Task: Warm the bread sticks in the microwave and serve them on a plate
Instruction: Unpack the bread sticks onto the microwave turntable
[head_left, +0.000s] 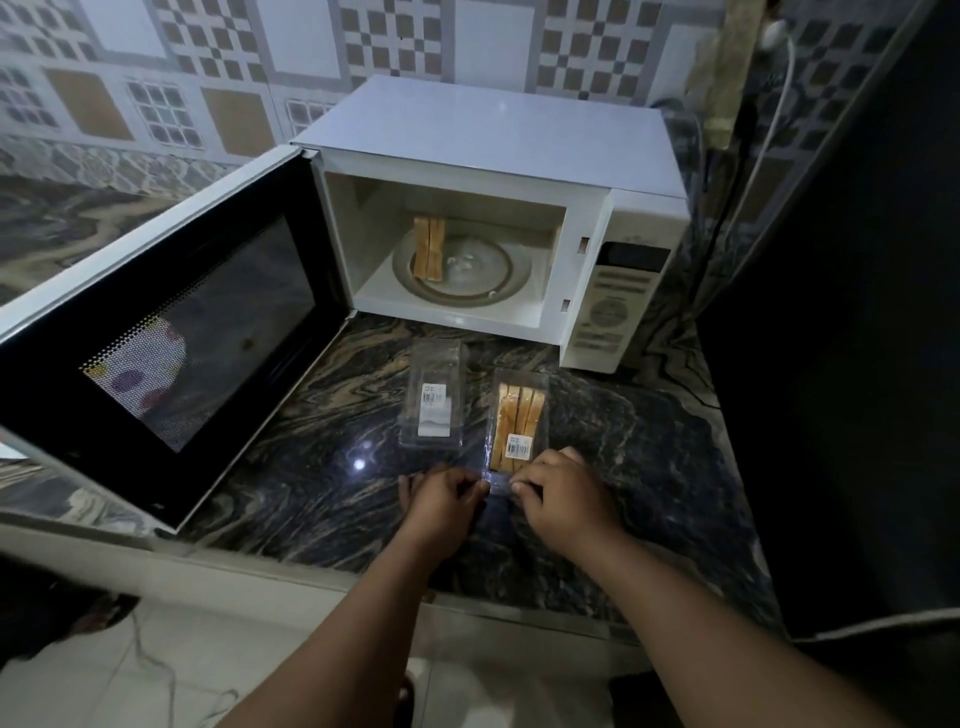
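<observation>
Your left hand (445, 498) and right hand (555, 488) meet at the near end of the clear plastic packet of golden bread sticks (517, 422), which lies flat on the dark marbled stone counter (649, 467). The fingers of both hands are curled, and each pinches the near edge of the packet's clear wrapping, left hand on the left corner, right hand on the right corner. A white price label sits on the near part of the packet.

Just to the left of it lies a second clear plastic packet (432, 399) with white labels; no sticks show inside it.

Farther off stands the white microwave oven (519, 156), its black-framed door (171, 332) swung wide to the left. On the left part of its round glass turntable (488, 280) lie two toasted bread sticks (429, 248), side by side and touching. The control panel (618, 301) is on the oven's right side.
</observation>
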